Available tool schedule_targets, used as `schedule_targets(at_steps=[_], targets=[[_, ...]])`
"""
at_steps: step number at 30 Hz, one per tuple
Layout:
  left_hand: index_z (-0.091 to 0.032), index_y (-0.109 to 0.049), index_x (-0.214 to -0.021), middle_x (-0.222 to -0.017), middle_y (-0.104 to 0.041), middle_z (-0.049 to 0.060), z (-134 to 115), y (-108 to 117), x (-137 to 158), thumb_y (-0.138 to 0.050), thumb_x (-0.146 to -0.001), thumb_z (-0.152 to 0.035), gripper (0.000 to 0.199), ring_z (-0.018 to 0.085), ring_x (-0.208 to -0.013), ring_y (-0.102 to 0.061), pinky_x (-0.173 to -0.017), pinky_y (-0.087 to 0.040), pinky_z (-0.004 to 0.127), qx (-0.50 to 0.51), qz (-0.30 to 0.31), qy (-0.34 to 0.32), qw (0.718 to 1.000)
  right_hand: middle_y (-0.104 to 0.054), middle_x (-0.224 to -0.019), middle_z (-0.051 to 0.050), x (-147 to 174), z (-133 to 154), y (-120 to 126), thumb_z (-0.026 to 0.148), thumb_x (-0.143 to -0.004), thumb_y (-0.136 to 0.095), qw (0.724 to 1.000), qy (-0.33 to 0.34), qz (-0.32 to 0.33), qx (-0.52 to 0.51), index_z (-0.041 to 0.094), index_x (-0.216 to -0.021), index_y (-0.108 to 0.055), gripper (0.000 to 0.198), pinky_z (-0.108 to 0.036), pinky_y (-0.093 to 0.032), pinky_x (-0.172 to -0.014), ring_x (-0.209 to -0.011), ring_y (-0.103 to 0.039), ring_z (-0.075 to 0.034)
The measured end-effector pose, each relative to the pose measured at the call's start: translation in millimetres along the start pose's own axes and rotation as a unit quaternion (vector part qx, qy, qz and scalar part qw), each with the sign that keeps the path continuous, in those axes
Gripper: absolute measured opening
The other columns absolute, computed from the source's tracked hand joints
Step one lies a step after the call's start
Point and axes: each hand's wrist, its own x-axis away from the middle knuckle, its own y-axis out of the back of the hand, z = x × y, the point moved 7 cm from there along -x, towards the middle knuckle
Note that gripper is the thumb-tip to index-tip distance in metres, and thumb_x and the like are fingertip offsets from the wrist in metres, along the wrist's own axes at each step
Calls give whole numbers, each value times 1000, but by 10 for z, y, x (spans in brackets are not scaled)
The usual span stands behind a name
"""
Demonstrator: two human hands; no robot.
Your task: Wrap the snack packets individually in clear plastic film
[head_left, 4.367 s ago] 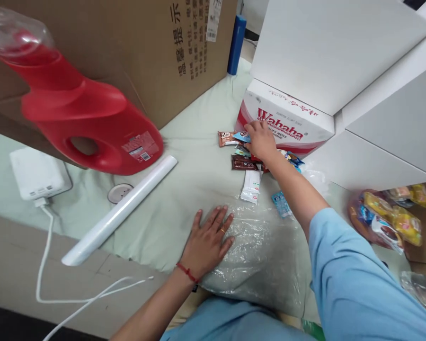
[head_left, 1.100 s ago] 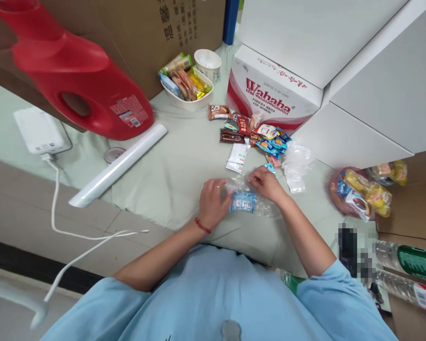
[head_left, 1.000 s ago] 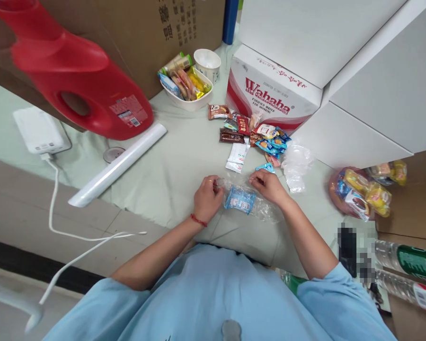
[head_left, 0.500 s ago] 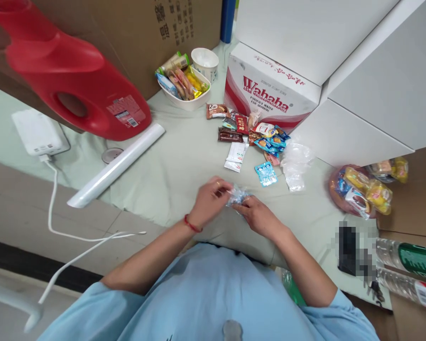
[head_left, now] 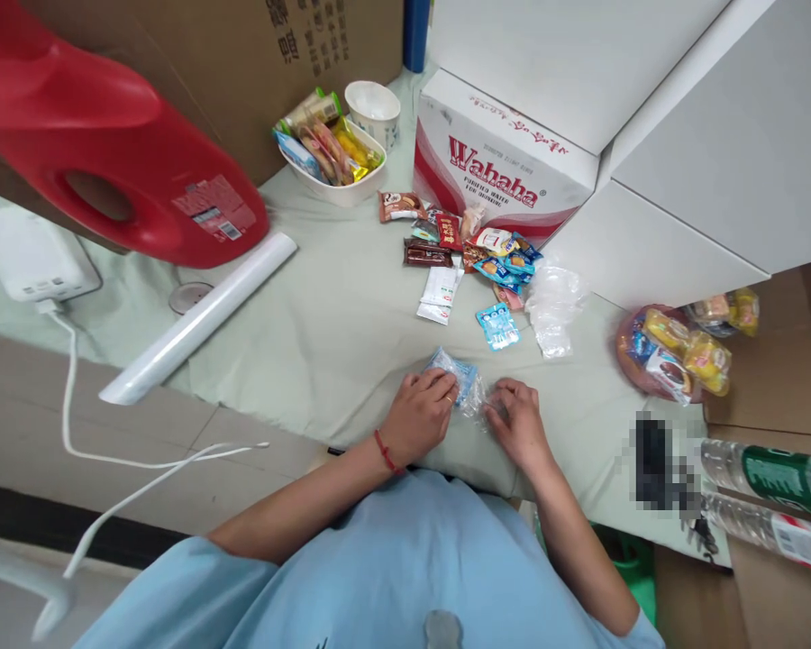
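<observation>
Both my hands work a small clear plastic bag that holds a blue snack packet, on the pale green cloth near its front edge. My left hand, with a red string at the wrist, grips the bag's left side over the packet. My right hand pinches the bag's twisted right end. Another blue packet lies just beyond them. Farther back, a pile of mixed snack packets lies against a Wahaha carton.
A red detergent jug and a white roll lie at the left. A white bowl of snacks and a paper cup stand at the back. Crumpled clear plastic, a bag of snacks and water bottles sit at the right.
Over the last second my hands have drawn together and pulled toward me, closing and twisting the bag around the blue packet. Earlier my right hand reached into the snack pile.
</observation>
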Motion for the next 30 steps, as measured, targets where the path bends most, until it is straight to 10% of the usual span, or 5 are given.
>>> schedule_targets(at_steps=[6,14,22,26,30], targets=[[-23,-72,-123,-132,-72,5,-60,-78,42,-52,-100,-15,32,23,-124,-60,-97,-44,42,-37,-16,-7,999,-66,-82,-1,-270,431,97,37,-96,-61,995,-17,18,-94,23,-91,-61,14,-28,-49,-71,-71,-61,-17],[-17,-63,-139,-138,-67,15,100,84,368,-48,-93,-10,49,29,-136,-56,-110,-48,49,48,-5,-8,999,-61,-104,-10,-734,1129,-535,31,-105,-51,983,53,132,115,19,-103,-64,18,-33,-49,-80,-87,-61,-22],[-24,-67,-118,-127,-69,13,816,327,891,-55,-91,-15,31,35,-137,-55,-109,-50,59,52,-87,113,988,-54,-114,-16,-513,1169,-690,50,-90,-76,984,83,59,145,22,-124,-57,48,-49,-53,-90,-108,-48,-32],[-23,-67,-112,-124,-69,13,848,327,717,-55,-91,-16,25,34,-136,-55,-110,-49,57,57,-121,124,983,-59,-114,-15,-473,1069,-507,25,-96,-63,990,87,-2,113,23,-124,-61,28,-45,-54,-89,-104,-52,-29],[-22,-66,-111,-118,-71,12,780,239,579,-54,-93,-16,23,33,-132,-59,-106,-51,54,57,-111,103,987,-67,-126,-13,-458,514,282,26,-103,-45,996,59,-72,-13,22,-132,-62,34,-45,-52,-103,-114,-62,-26]])
